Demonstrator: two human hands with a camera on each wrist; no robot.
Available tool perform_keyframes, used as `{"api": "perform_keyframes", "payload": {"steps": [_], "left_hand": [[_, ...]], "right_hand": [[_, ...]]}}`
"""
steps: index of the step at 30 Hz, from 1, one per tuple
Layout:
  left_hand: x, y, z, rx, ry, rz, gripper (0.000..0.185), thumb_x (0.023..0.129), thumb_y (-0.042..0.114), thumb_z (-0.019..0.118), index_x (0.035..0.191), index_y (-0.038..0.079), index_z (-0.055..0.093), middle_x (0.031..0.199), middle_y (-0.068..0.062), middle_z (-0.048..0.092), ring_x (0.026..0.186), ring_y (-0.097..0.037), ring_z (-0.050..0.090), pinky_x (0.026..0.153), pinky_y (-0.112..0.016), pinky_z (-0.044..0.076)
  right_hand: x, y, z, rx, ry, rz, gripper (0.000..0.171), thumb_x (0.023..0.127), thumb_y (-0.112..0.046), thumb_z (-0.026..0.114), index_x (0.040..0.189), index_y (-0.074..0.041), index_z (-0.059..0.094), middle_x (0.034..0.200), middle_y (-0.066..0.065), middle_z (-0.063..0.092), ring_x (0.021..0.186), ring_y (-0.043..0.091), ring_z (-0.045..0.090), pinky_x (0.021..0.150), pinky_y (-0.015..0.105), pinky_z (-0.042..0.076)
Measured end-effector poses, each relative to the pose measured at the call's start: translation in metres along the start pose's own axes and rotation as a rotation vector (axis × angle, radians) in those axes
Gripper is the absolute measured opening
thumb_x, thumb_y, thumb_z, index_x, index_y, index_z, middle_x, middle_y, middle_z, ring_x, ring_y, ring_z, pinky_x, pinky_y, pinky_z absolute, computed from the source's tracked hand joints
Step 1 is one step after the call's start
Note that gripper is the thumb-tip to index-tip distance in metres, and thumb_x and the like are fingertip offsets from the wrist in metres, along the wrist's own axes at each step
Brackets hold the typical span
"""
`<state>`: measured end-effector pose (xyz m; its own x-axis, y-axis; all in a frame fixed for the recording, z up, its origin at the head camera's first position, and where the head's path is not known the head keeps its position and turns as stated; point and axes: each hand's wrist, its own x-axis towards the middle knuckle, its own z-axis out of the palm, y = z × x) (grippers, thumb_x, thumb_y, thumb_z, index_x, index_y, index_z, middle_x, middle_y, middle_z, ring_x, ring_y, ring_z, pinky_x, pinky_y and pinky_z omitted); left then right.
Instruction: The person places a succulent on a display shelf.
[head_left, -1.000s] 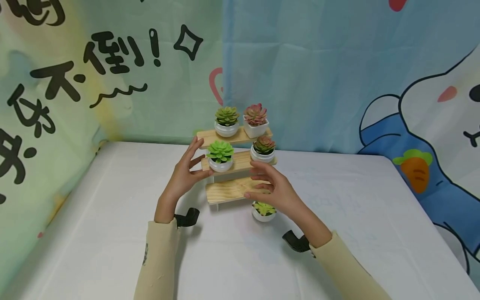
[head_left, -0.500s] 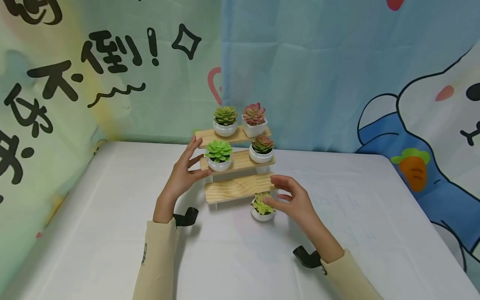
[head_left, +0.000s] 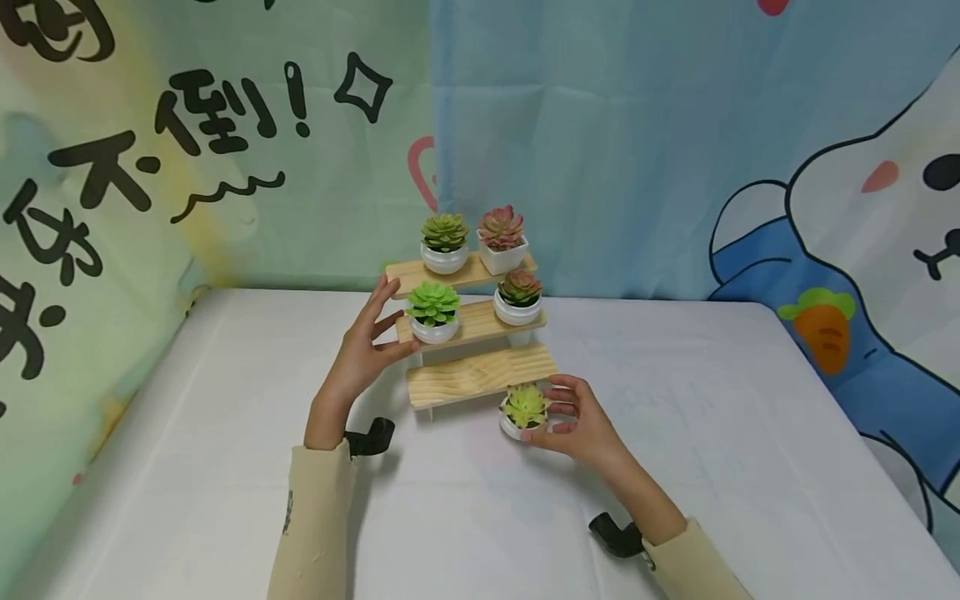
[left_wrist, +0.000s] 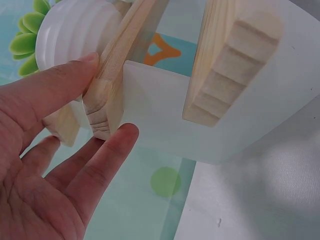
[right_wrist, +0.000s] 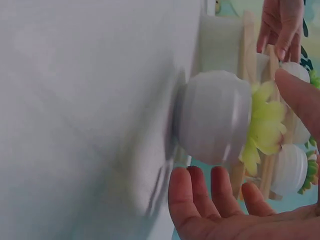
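The left hand [head_left: 365, 346] grips the left end of the middle plank of a three-tier pale wooden plant stand [head_left: 480, 372], thumb under the board and fingers above it. Just beside those fingers stands a bright green succulent in a round white pot [head_left: 432, 312]. The right hand [head_left: 576, 421] curls around a yellow-green succulent in a small ribbed white pot [head_left: 523, 411], which sits on the white tablecloth [head_left: 187, 433] just in front of the stand's lowest plank, right of its middle.
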<state>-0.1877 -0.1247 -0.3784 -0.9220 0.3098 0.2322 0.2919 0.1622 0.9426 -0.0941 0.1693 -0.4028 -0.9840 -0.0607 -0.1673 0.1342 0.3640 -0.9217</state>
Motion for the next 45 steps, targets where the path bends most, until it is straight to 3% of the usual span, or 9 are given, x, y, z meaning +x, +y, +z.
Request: {"api": "perform_keyframes", "payload": {"steps": [6,12,15,32,45], "left_hand": [[-0.001,-0.002,-0.001,-0.008,0.007,0.001,0.089,0.086,-0.009,0.068,0.157,0.012,0.020,0.165,-0.003,0.001,0.138,-0.040,0.037,0.099,-0.052,0.048],[0.001,-0.003,-0.001,-0.012,0.007,0.001,0.089,0.085,-0.009,0.069,0.157,0.013,0.021,0.165,-0.002,0.001,0.138,-0.040,0.037,0.099,-0.051,0.049],[0.001,-0.004,-0.001,-0.019,0.006,0.001,0.089,0.085,-0.009,0.069,0.157,0.013,0.021,0.165,-0.002,0.000,0.138,-0.039,0.037,0.099,-0.050,0.048],[0.001,-0.003,-0.002,-0.005,0.002,-0.008,0.089,0.086,-0.007,0.069,0.157,0.015,0.020,0.165,0.000,0.000,0.139,-0.038,0.036,0.100,-0.050,0.048],[0.002,-0.001,-0.001,0.001,0.009,-0.009,0.089,0.085,-0.007,0.070,0.157,0.014,0.021,0.165,-0.002,0.001,0.138,-0.040,0.038,0.099,-0.050,0.049]], "right_hand": [[0.004,0.001,0.008,-0.045,-0.044,0.034,0.080,0.079,-0.005,0.080,0.142,0.005,0.031,0.139,0.026,0.039,0.119,0.036,0.047,0.090,0.037,0.049],[0.008,0.000,0.014,-0.117,-0.055,0.038,0.080,0.079,-0.008,0.081,0.141,0.007,0.034,0.123,0.023,0.048,0.097,0.026,0.046,0.074,0.028,0.046],[0.011,0.002,0.014,-0.142,-0.049,0.016,0.075,0.079,-0.009,0.081,0.138,0.008,0.038,0.118,0.021,0.050,0.094,0.025,0.046,0.072,0.027,0.044],[0.014,0.003,0.013,-0.143,-0.024,0.026,0.072,0.076,-0.007,0.083,0.135,0.005,0.044,0.122,0.021,0.054,0.097,0.025,0.048,0.073,0.026,0.044],[-0.001,0.003,0.007,-0.177,-0.045,0.024,0.077,0.074,-0.009,0.086,0.138,0.006,0.045,0.125,0.021,0.055,0.103,0.027,0.052,0.078,0.029,0.047]]}}
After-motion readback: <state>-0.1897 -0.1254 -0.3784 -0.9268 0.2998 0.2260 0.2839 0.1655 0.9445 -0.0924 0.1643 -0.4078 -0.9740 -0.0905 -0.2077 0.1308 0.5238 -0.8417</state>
